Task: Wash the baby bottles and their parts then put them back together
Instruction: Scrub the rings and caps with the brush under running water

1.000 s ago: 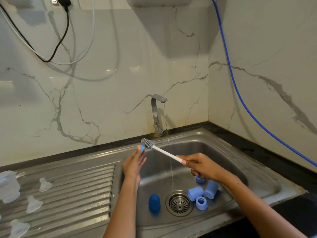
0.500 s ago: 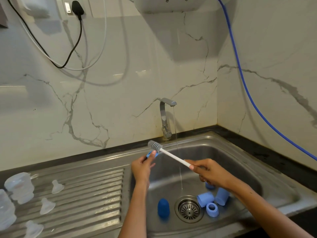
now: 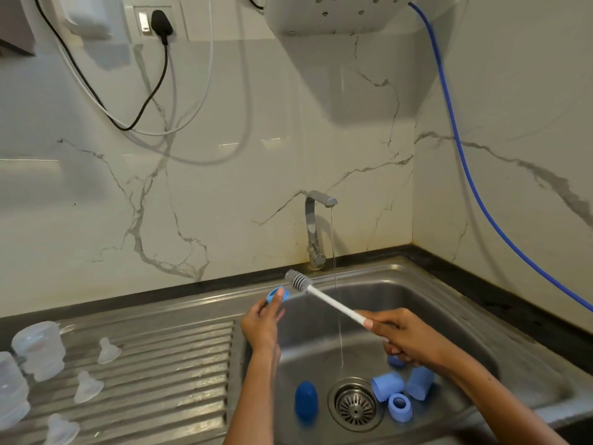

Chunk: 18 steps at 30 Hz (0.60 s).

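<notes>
Left hand [image 3: 261,322] pinches a blue bottle ring [image 3: 278,295] at its fingertips, opening turned toward the brush [image 3: 300,281] beside it, probably for scrubbing. Right hand [image 3: 406,340] grips the brush handle. Below them, more blue parts [image 3: 390,387] wait in the sink [image 3: 449,316].

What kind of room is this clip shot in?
Most likely a home kitchen corner: a stainless steel sink with a ribbed draining board, a tap running a thin stream, and marble-look wall tiles with a plugged-in wall socket.
</notes>
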Each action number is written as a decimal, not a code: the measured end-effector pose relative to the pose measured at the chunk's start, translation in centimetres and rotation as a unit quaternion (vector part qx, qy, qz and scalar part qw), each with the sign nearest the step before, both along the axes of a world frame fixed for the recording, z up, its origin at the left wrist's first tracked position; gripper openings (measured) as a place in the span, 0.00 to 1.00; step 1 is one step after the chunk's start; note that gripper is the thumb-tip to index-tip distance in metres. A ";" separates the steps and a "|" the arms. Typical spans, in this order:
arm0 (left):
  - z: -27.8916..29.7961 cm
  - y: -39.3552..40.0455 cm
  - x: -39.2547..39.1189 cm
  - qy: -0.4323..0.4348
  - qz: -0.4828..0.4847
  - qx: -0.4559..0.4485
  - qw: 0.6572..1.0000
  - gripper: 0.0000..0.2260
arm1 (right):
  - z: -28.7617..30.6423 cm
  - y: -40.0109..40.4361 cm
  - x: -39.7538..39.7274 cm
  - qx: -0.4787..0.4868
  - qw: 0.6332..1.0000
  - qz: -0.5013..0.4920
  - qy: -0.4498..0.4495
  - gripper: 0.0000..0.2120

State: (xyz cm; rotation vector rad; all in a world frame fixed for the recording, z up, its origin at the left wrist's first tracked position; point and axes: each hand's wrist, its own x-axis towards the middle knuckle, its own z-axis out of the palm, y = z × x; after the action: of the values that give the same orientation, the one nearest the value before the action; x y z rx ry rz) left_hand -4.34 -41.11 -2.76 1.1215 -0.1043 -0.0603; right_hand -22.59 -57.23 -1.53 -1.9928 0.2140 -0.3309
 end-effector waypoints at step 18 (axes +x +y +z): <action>0.4 0.0 -0.2 -0.043 -0.113 0.004 0.993 0.14 | -0.4 0.8 0.9 0.025 0.999 -0.017 0.032 0.10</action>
State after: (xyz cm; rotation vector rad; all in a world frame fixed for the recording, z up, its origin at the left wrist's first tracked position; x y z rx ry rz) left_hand -4.56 -41.09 -2.32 1.1165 -0.3084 -0.2134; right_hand -21.73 -56.39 -1.93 -1.9542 0.2938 -0.2803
